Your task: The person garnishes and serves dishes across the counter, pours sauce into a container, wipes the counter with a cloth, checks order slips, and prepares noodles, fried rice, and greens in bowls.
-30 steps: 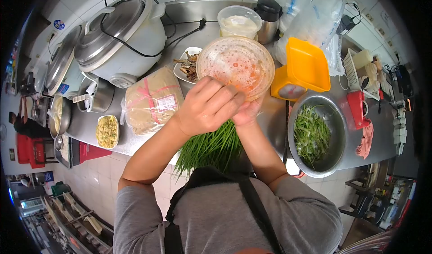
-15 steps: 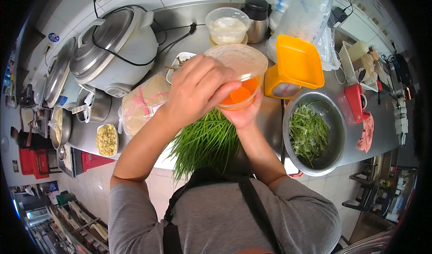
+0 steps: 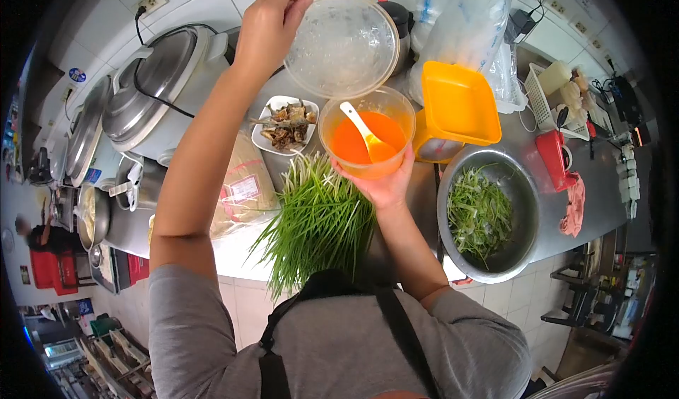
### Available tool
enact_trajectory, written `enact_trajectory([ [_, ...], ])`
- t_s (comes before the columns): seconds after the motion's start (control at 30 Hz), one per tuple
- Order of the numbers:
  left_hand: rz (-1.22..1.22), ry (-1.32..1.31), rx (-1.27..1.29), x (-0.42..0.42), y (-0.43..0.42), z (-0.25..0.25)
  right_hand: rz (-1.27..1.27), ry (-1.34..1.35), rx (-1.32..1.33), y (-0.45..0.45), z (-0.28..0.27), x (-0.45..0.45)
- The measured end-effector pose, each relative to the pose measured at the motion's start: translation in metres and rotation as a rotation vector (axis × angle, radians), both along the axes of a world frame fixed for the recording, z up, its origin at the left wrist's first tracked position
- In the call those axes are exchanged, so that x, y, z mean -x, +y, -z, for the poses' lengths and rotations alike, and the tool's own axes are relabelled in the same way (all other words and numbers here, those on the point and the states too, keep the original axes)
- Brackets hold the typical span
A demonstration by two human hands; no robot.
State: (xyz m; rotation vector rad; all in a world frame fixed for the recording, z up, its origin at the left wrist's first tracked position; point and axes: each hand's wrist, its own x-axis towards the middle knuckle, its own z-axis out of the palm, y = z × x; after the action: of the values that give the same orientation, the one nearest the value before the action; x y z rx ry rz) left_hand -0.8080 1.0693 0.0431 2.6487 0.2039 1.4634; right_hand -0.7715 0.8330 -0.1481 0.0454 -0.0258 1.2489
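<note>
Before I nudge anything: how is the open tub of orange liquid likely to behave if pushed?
The tub would probably slosh, being uncovered and holding orange liquid. It may tip, as only the right hand seems to support it. The white spoon, leaning inside, could slide.

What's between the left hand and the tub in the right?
The clear lid, its edge held by the left hand. In the head view it overlaps the far rim of the tub; can't tell if they touch.

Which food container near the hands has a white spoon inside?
The round, clear plastic tub of orange liquid in the right hand holds the white spoon; none shows in the white dish of brown pieces or the round steel bowl of greens.
</note>
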Motion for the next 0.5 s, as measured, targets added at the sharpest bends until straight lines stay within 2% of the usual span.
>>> enact_trajectory([
  [0.13, -0.167, 0.096, 0.447, -0.044, 0.057, 0.047, 0.012, -0.051, -0.008, -0.005, 0.000, -0.002],
  [0.27, -0.364, 0.136, 0.412, -0.072, 0.099, 0.109, 0.047, -0.089, 0.020, -0.005, -0.002, -0.006],
  [0.33, -0.421, 0.181, 0.293, -0.075, 0.086, 0.109, 0.057, -0.097, 0.018, -0.005, -0.002, -0.012],
  [0.37, -0.324, 0.111, 0.171, -0.072, 0.069, 0.099, 0.065, -0.101, 0.029, -0.006, -0.003, -0.015],
  [0.43, 0.050, 0.171, 0.181, -0.056, 0.013, 0.053, 0.081, -0.101, 0.043, -0.004, -0.008, -0.017],
  [0.5, 0.436, 0.617, 0.194, -0.031, -0.033, 0.018, 0.122, -0.122, 0.050, -0.003, -0.007, -0.021],
])
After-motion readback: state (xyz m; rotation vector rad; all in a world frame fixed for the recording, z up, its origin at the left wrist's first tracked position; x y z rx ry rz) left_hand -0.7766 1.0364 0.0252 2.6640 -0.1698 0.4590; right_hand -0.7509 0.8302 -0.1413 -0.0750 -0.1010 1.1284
